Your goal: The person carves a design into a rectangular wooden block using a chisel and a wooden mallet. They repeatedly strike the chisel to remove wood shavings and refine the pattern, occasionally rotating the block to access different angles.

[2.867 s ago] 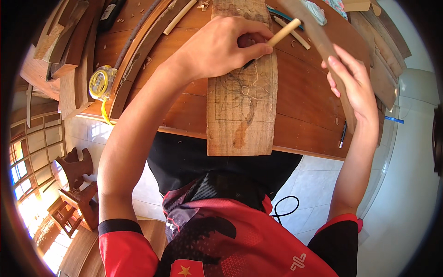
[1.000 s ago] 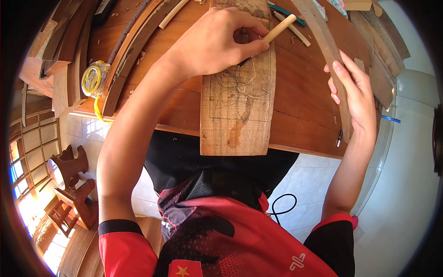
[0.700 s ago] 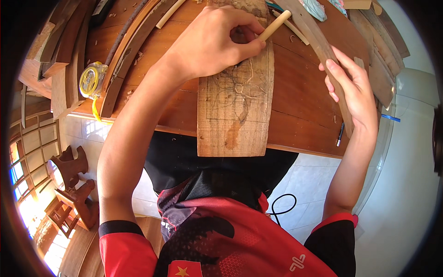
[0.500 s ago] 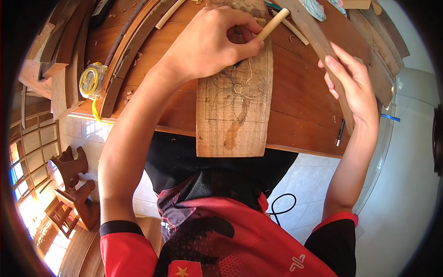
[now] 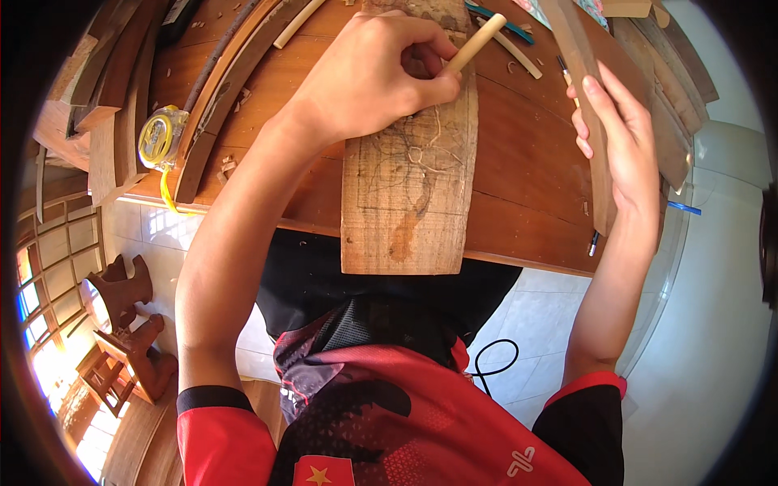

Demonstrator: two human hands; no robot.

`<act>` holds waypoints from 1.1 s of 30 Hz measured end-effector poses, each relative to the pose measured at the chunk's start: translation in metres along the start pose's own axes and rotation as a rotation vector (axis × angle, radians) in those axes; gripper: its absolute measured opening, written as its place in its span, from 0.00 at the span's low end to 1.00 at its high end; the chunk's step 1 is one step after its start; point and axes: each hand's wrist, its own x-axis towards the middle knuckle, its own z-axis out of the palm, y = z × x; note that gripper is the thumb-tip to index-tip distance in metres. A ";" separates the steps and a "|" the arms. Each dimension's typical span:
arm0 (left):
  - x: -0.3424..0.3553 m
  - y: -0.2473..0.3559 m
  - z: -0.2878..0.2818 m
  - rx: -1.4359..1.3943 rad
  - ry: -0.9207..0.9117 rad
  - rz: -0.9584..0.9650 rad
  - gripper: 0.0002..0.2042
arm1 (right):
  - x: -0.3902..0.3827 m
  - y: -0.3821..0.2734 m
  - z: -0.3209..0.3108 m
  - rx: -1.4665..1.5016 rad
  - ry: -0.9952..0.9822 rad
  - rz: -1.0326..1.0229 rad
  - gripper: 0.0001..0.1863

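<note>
My left hand (image 5: 365, 77) pinches a short, pale, round wooden stick (image 5: 480, 40) between thumb and fingers, its free end pointing up and to the right. Beneath this hand lies a thick, rough wooden board (image 5: 405, 202) with dark stains and pale root-like lines, its near end jutting past the table edge. Off to the right, my right hand (image 5: 626, 138) is closed round a long, slightly curved brown wood strip (image 5: 577, 40), held apart from the board. The strip partly covers a dark pencil (image 5: 594, 244) near the table's front edge.
A yellow tape measure (image 5: 162, 139) sits at the left beside long curved wood strips (image 5: 212, 121). Wood pieces are stacked at both sides (image 5: 117, 105). A thin pale stick (image 5: 519, 55) and a teal tool (image 5: 517, 31) lie at the back of the brown table (image 5: 519, 194). Shavings are scattered about.
My right hand has shifted slightly up with the wood strip, which has swung more upright and to the right. More of the teal tool now shows. My left hand has barely moved.
</note>
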 end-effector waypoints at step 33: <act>0.021 0.028 -0.037 0.073 -0.401 -0.195 0.14 | 0.005 -0.007 -0.020 -0.157 -0.123 0.037 0.28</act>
